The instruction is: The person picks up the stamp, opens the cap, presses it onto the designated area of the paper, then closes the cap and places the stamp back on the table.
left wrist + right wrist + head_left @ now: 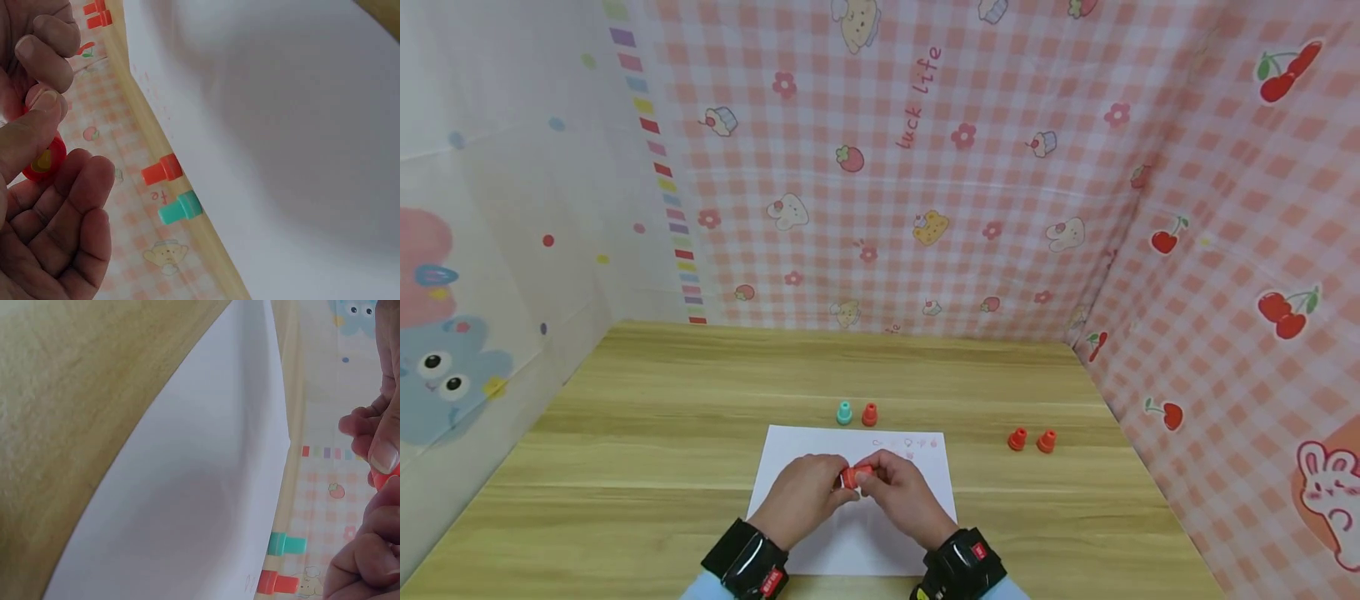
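Note:
Both hands meet above a white sheet of paper (pixel 850 542) in the head view. Between them is a small red toy stamp (pixel 854 477). My left hand (pixel 805 493) pinches it from one side, and my right hand (pixel 904 498) grips it with thumb and fingers from the other. In the left wrist view, the round red end of the stamp (pixel 55 157) shows a yellow shape. Fingers cover most of its body. Small red printed marks line the paper's far right part.
Just past the paper's far edge stand a teal stamp (pixel 844 413) and a red stamp (pixel 869 415). Two more red stamps, one left (pixel 1017 439) and one right (pixel 1047 442), stand on the wooden table (pixel 662 467). Patterned cloth (pixel 887 192) hangs around the table.

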Demonstrator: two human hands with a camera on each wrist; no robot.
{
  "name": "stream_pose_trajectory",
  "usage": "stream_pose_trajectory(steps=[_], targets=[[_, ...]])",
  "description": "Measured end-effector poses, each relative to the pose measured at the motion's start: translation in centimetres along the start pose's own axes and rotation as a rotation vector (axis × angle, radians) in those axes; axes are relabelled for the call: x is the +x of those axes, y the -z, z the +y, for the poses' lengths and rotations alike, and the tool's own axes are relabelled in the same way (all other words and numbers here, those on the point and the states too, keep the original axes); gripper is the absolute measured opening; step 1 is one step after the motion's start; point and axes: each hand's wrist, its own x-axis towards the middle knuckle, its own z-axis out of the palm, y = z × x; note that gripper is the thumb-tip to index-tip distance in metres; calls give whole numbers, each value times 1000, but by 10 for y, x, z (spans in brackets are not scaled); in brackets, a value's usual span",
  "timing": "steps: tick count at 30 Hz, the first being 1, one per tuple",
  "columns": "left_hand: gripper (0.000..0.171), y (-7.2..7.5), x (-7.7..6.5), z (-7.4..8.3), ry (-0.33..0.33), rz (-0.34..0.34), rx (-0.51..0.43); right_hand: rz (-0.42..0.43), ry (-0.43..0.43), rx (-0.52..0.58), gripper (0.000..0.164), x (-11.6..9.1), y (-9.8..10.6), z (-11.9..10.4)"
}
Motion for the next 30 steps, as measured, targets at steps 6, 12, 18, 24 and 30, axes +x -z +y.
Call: stream_pose_trajectory(steps=[6, 12, 18, 24, 30], targets=[[23, -2, 1, 2, -9, 58, 11, 30, -39, 60, 16, 1, -1, -1], [23, -2, 4, 1, -6, 77, 17, 24, -67, 116, 19, 4, 0, -3], [23, -3, 4, 1, -2, 80, 48, 25, -73, 92, 19, 6, -2, -4], [27, -5, 1, -1, -12, 98, 107, 18, -74, 20, 19, 5, -3, -3], [35, -5, 0, -1, 21, 59, 158, 1, -93, -16, 19, 6, 1, -5]])
